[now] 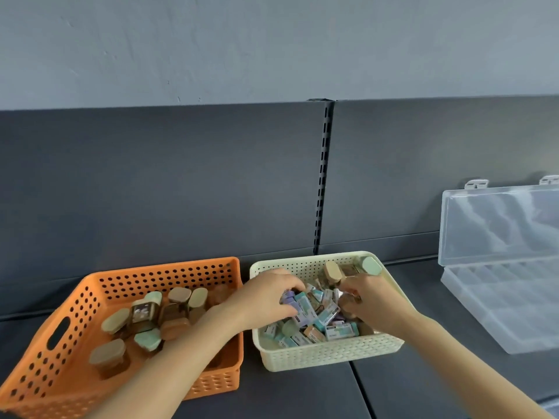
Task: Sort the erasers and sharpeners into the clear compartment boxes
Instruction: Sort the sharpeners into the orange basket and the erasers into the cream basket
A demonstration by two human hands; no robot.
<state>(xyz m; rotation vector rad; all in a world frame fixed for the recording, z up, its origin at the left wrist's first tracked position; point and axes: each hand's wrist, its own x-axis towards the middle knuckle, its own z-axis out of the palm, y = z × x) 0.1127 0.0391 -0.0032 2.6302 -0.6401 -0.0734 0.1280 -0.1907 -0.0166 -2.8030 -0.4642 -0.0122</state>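
Observation:
A cream basket holds a heap of small wrapped erasers and a few sharpeners at its far side. Both my hands are inside it. My left hand curls its fingers around erasers on the left of the heap. My right hand grips a brownish item among the erasers; what it is I cannot tell. An orange basket on the left holds several sharpeners with pastel caps. A clear compartment box lies open at the right, its lid up.
The baskets stand side by side on a dark grey shelf against a dark back panel with a slotted upright. My left forearm crosses the orange basket's right side. A pale object shows at the bottom right corner.

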